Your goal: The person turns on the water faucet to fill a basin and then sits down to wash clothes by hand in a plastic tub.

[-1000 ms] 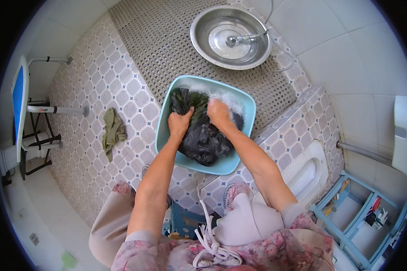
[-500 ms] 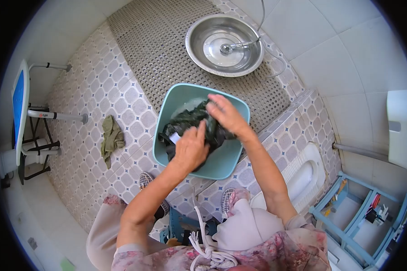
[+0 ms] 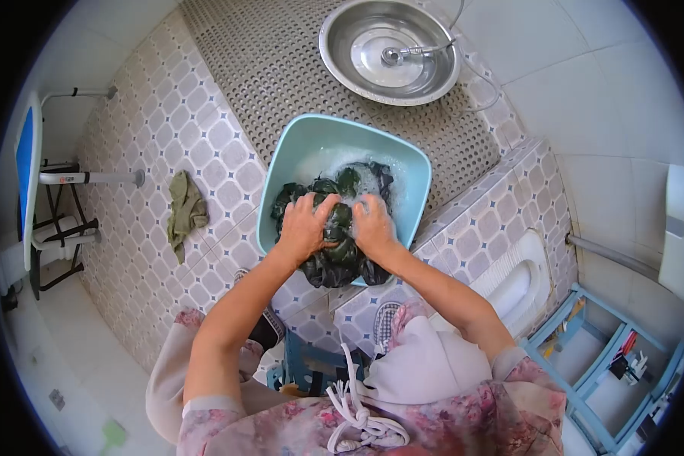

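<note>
A wet, dark green garment lies bunched in a light teal plastic basin, its near folds heaped at the close rim. White suds and water show around the cloth. My left hand grips the garment from the left with bent fingers. On the other side my right hand is closed on the same cloth, the fingertips wet with foam. A raised fold of the garment stands between the two hands. What lies beneath the cloth is hidden.
Beyond the basin, a steel bowl holding a shower head rests on a perforated mat. An olive cloth lies on the tiles at left, near a blue-seated chair. At right are a squat toilet and a blue rack.
My right hand has come down nearer and both hands now grip the garment side by side. The cloth is bunched toward the near rim, and more suds show. The view has shifted slightly.
</note>
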The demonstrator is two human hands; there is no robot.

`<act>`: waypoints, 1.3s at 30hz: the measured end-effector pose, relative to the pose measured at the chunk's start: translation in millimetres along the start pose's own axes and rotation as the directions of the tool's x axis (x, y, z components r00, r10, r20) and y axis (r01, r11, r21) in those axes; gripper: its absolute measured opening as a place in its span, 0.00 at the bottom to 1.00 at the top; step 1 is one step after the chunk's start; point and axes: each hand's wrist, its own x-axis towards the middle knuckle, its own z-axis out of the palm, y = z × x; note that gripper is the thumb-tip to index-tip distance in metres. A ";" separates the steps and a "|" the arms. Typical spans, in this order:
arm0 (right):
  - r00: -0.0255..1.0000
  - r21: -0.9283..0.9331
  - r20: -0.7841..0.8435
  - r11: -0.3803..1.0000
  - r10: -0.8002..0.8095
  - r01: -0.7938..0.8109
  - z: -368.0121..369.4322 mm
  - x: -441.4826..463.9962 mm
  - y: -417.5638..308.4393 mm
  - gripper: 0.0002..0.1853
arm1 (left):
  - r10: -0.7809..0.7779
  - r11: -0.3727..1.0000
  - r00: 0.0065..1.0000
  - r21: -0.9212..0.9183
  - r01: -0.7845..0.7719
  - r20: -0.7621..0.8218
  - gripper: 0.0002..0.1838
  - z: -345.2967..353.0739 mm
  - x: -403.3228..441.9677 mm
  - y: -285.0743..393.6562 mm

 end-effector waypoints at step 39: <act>0.991 0.386 0.094 0.921 -0.091 0.049 -63.9 56.3 -17.9 0.22 | -0.003 1.000 0.927 0.012 0.007 -0.375 0.65 -42.9 -9.3 23.2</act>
